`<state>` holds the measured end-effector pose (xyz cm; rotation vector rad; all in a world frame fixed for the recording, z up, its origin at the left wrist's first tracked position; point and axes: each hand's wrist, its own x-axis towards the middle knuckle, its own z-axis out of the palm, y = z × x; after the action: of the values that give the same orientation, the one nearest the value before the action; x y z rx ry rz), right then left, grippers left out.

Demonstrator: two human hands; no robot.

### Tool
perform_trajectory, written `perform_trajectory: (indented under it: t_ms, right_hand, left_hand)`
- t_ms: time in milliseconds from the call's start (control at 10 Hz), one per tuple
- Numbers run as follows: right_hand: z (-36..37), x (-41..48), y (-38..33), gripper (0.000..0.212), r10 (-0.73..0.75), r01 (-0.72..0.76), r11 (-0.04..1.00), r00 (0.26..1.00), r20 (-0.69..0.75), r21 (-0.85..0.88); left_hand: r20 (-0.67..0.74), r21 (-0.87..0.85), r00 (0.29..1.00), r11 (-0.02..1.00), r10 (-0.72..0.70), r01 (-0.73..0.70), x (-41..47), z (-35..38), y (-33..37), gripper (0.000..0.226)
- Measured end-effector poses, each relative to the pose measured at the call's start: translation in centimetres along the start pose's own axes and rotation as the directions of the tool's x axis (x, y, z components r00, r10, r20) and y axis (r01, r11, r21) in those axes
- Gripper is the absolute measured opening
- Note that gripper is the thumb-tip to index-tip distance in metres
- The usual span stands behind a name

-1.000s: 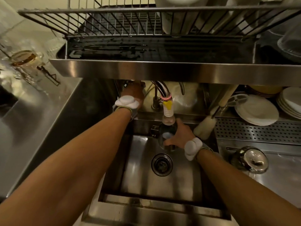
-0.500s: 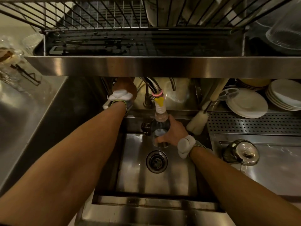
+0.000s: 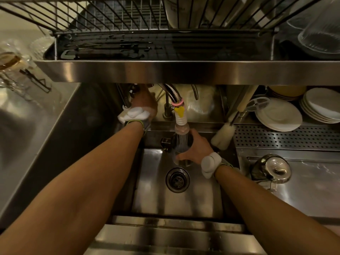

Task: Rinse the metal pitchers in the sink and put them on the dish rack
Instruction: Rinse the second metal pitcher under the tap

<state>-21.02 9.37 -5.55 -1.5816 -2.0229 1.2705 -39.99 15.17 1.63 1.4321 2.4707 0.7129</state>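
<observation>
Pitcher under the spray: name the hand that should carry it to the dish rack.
Right. The right hand grips the metal pitcher under the faucet head; the left hand is off at the tap lever.

Pitcher (image 3: 181,144) under faucet (image 3: 180,115) over sink (image 3: 193,199), second pitcher (image 3: 272,168) right, dish rack (image 3: 110,21) above

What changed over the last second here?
Water now sprays from the faucet nozzle into the pitcher; no spray showed before. The right hand still grips the pitcher under the nozzle. The left hand stays up beside it, fingers hidden. The second pitcher on the counter has not moved.
</observation>
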Motion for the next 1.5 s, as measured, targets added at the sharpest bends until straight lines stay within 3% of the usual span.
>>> perform_trajectory:
  t_ms: [100,200,300,400,600,700,800,900,1100,1200,1400,1500]
  right_hand:
    - [-0.2,-0.3,0.2,0.098,0.023,-0.023,1.0,1.0,0.003,0.0]
    - [-0.2,-0.4,0.2,0.095,0.027,-0.026,0.999,0.999,-0.028,0.034]
    - [0.3,-0.5,-0.4,0.081,-0.018,0.024,0.996,0.998,-0.058,0.09]
    - [0.8,-0.8,-0.5,0.079,-0.037,0.043,0.99,0.998,-0.045,0.134]
    - [1.4,-1.4,1.3,0.106,0.074,-0.062,0.97,0.996,-0.043,0.237]
    - [2.0,-0.9,1.1,0.095,0.057,-0.047,0.973,0.998,-0.039,0.226]
    - [2.3,-0.5,0.8,0.089,0.037,-0.033,0.983,0.999,-0.022,0.181]
    - [2.0,-0.3,1.3,0.088,0.045,-0.031,0.982,0.997,-0.07,0.184]
    - [2.2,-0.1,1.0,0.089,0.021,-0.017,0.988,0.999,-0.025,0.154]
    - [1.6,-0.1,1.5,0.092,0.05,-0.037,0.984,0.996,-0.072,0.176]
    - [1.0,-0.6,1.7,0.093,0.036,-0.035,0.995,0.999,-0.003,0.09]
    - [0.9,-0.5,1.9,0.096,0.048,-0.041,0.993,0.997,-0.06,0.109]
  left_hand:
    - [0.02,-0.054,0.998,0.997,0.058,-0.057,-2.3,1.7,-2.2,0.034]
    - [0.335,-0.138,0.929,0.983,0.159,-0.119,-5.3,2.8,-3.7,0.03]
    - [0.598,-0.178,0.765,0.97,0.239,-0.163,-7.5,3.8,-5.5,0.045]
    - [0.561,-0.195,0.807,0.977,0.188,-0.092,-8.1,4.3,-6.3,0.033]
    - [0.44,-0.213,0.884,0.975,0.156,-0.066,-9.1,4.8,-6.5,0.021]
    - [0.419,-0.255,0.899,0.967,0.126,-0.016,-9.2,4.7,-7.0,0.02]
    - [0.51,-0.196,0.852,0.981,0.115,-0.015,-8.8,4.3,-8.3,0.035]
    - [0.641,-0.111,0.762,0.993,0.097,-0.033,-9.0,4.2,-9.2,0.061]
    - [0.598,-0.059,0.798,0.997,0.076,-0.05,-9.0,3.6,-8.9,0.069]
    - [0.612,-0.073,0.787,0.996,0.083,-0.048,-8.9,3.7,-8.8,0.071]
    - [0.643,-0.032,0.761,0.996,0.085,-0.084,-8.9,3.9,-8.0,0.074]
    - [0.641,-0.007,0.763,0.995,0.078,-0.096,-9.3,3.8,-8.1,0.072]
